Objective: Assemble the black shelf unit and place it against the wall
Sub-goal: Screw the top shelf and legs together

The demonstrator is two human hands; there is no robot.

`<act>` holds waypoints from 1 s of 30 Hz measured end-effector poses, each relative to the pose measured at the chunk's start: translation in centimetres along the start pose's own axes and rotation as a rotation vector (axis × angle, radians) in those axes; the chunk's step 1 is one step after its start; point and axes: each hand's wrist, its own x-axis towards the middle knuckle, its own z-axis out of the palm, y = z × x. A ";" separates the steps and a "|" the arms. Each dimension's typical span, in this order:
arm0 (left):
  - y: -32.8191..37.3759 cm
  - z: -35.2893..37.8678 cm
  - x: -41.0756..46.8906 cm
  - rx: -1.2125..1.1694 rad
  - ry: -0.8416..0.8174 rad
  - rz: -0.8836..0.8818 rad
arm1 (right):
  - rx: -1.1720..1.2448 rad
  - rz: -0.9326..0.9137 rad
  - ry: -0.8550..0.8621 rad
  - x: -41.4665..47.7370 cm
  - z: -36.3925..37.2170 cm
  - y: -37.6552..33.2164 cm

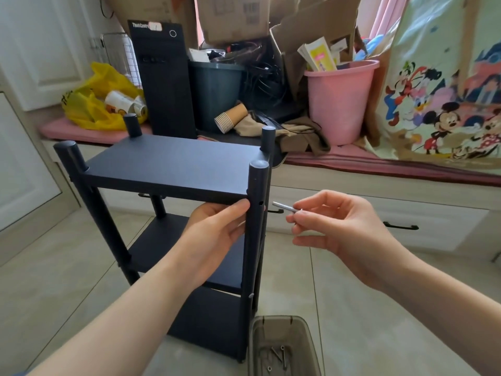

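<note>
Currently the black shelf unit (168,164) stands upright on the tiled floor (67,280), centre-left of view, just in front of a low white bench with drawers (352,202). Three boards are in place, and four round posts stick up past the top board.

Left hand (217,226) grips the front edge of the top board at its near right corner: thumb lies on the edge, fingers curl underneath, right beside the near right post (257,240). That post has a small open hole (260,203) level with the board.

Right hand (333,226) pinches a silver bolt (284,207) between thumb and fingertips, the other fingers loosely spread. The bolt lies roughly level, its free end aimed at the hole, near it but not touching the post.

A clear plastic box (271,318) sits on the floor just right of the unit's base, at the bottom of view, with a few loose screws (279,356) inside.

On the bench top lies a pink cushion (352,158) carrying clutter:
- yellow bag (89,104) with used cups, far left
- black computer tower (162,77), upright behind the unit
- dark bin (217,90) next to the tower
- stack of paper cups (230,118) lying on its side
- pink bucket (339,101) stuffed with papers
- big cartoon-print bag (447,90), far right

Cardboard boxes (230,17) are piled at the back
</note>
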 end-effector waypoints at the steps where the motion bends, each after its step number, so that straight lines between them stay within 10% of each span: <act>1: 0.0 0.0 0.0 -0.002 -0.002 0.004 | -0.043 -0.037 0.002 -0.1 0.2 0.1; 30: -0.3 0.2 -0.1 -0.002 0.026 0.035 | -0.382 -0.338 0.071 1.1 3.0 2.0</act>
